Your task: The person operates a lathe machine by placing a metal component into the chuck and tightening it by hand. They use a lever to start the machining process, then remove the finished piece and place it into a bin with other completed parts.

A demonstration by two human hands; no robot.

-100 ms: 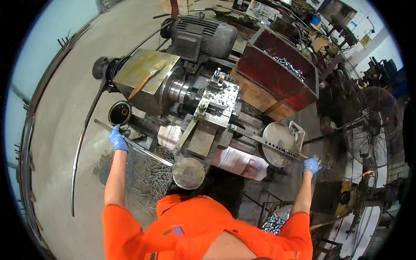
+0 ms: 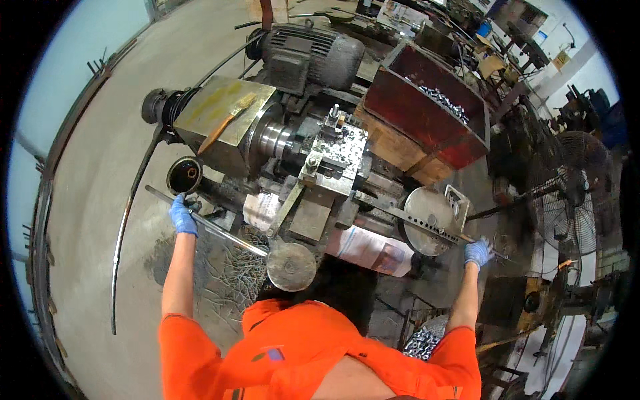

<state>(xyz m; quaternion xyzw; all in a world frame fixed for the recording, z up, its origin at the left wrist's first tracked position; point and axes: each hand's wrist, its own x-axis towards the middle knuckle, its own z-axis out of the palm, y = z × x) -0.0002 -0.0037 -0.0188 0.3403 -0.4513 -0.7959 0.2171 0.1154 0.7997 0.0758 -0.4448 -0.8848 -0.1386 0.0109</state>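
My left hand [image 2: 183, 215], in a blue glove, is closed round a long steel bar [image 2: 230, 238] near its upper end. The bar slopes down to a round metal disc [image 2: 291, 267]. At the right, my gloved right hand [image 2: 477, 253] is at the tip of a flat lever with a row of holes [image 2: 420, 223]; its fingers look curled there, partly hidden. Thin dark strands show beside that hand, too blurred to name. Between my hands stands a lathe-like machine with a silvery tool block [image 2: 340, 150] and a round steel spindle [image 2: 275, 141].
A brush [image 2: 223, 131] lies on the boxy headstock [image 2: 223, 100]. Behind it is a grey motor [image 2: 313, 57]. A red bin [image 2: 427, 100] holds small metal parts. A dark cup [image 2: 185, 175] sits above my left hand. Metal shavings [image 2: 233, 273] cover the floor. A fan [image 2: 570, 200] stands right.
My right hand has shifted very slightly left, and the strands beside it have changed shape. My left hand keeps its place on the bar.
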